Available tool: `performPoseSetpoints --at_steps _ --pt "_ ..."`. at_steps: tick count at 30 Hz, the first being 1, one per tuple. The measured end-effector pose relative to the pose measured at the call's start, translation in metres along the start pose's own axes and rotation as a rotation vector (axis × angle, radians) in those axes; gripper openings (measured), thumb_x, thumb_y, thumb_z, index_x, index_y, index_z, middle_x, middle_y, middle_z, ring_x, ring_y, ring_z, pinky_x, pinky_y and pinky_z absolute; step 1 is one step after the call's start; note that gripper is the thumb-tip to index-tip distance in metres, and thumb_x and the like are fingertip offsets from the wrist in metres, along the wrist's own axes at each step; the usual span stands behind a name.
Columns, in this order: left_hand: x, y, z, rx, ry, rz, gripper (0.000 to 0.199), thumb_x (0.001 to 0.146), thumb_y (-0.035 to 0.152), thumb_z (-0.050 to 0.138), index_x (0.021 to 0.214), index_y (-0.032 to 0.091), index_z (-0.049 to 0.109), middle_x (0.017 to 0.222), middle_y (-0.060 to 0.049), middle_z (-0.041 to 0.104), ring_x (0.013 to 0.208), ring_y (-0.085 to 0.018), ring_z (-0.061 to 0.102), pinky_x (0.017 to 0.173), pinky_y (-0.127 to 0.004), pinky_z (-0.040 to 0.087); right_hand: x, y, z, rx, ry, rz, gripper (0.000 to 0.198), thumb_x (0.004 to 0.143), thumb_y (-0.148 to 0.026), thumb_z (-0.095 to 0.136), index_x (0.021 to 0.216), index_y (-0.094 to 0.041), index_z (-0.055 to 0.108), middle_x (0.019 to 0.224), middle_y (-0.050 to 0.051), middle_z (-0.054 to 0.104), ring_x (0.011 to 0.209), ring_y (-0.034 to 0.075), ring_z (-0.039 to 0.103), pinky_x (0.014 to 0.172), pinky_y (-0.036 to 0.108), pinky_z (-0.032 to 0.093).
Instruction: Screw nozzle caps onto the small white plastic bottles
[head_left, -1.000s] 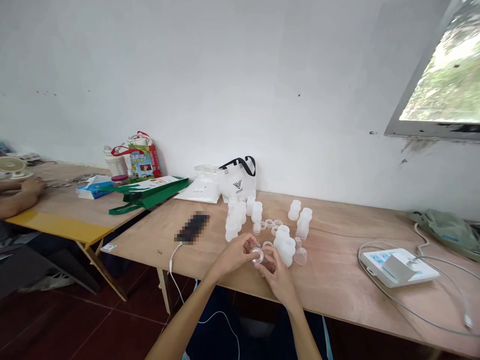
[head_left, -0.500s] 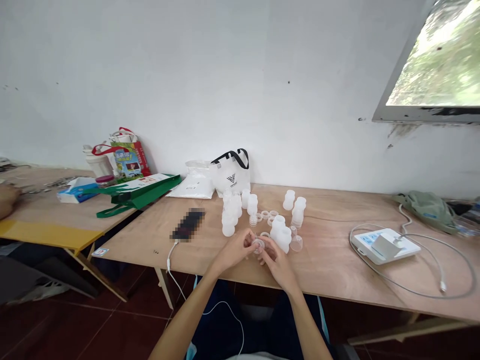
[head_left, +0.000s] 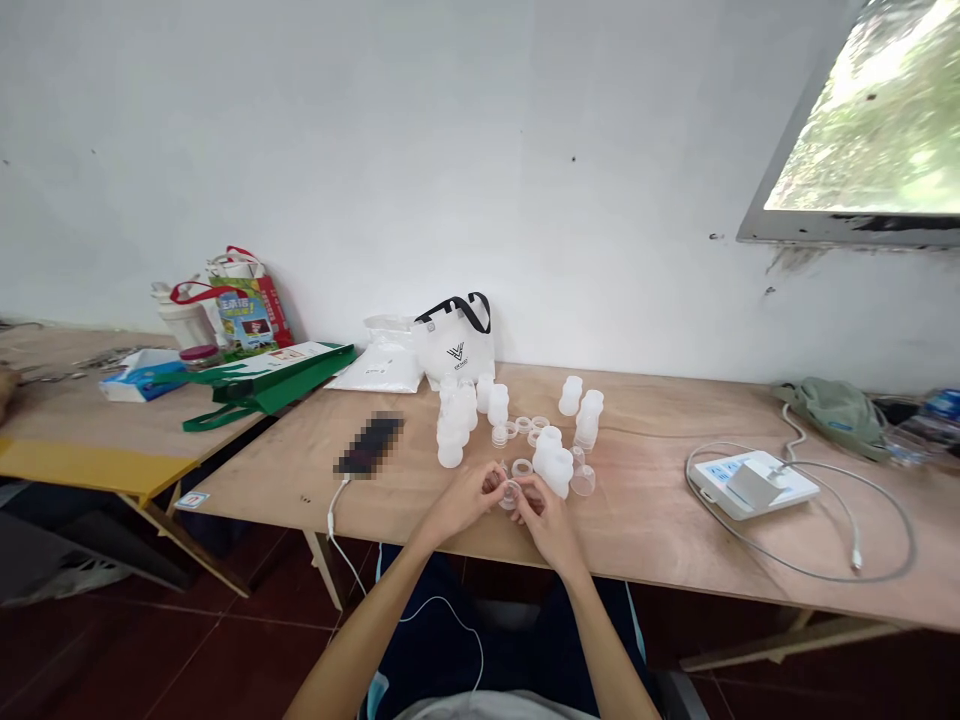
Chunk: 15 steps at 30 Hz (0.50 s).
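Note:
Between both hands, close to the table's front edge, is a small clear plastic ring-shaped part (head_left: pixel 510 494). My left hand (head_left: pixel 480 495) pinches it from the left, and my right hand (head_left: pixel 541 512) grips its other side. Just beyond the fingers lies a translucent ring (head_left: pixel 522 467). White translucent bottles (head_left: pixel 553 462) stand right of it, with clear domed caps (head_left: pixel 583 481) beside them. More white bottles (head_left: pixel 451 440) are grouped to the left. Several loose rings (head_left: pixel 524 425) rest farther back, between the groups.
A phone (head_left: pixel 370 444) with a white cable lies at left. Behind stand a white tote bag (head_left: pixel 455 350) and a plastic pouch (head_left: pixel 379 365). At right are a white device (head_left: pixel 750 484) with a looped cable and a green cloth item (head_left: pixel 829 415). A green bag (head_left: pixel 270 385) lies across the left tables.
The view has shifted slightly, so everything sits a little farther left. Both hands keep hold of the clear part, now turned so its ring opening shows more; the fingers have shifted around it.

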<state>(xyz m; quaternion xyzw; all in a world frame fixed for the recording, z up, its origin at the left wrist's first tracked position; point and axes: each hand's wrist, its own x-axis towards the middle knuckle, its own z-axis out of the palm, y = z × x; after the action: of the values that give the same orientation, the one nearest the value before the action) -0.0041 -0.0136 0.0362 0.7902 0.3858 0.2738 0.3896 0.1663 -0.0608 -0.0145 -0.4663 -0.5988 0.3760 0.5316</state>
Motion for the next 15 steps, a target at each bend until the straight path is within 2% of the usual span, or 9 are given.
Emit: performPoseSetpoints --at_steps 6,15 --pt "0.005 -0.006 0.009 0.049 0.073 -0.033 0.029 0.090 0.046 0.058 0.085 0.018 0.063 0.073 -0.003 0.070 0.065 -0.019 0.063 0.060 -0.027 0.046 0.002 0.009 0.000 -0.010 0.027 0.017 0.038 0.092 -0.062 0.059 0.093 -0.023 0.062 0.077 0.002 0.072 0.063 0.019 0.067 0.062 0.032 0.052" --pt "0.007 -0.019 0.020 -0.198 0.036 -0.100 0.037 0.085 0.054 0.065 0.083 0.017 0.059 0.072 -0.002 0.064 0.062 -0.016 0.062 0.055 -0.025 0.052 0.002 0.016 -0.002 0.005 0.070 0.017 0.038 0.091 -0.061 0.062 0.083 -0.023 0.061 0.062 0.000 0.063 0.056 0.018 0.058 0.056 0.031 0.047"
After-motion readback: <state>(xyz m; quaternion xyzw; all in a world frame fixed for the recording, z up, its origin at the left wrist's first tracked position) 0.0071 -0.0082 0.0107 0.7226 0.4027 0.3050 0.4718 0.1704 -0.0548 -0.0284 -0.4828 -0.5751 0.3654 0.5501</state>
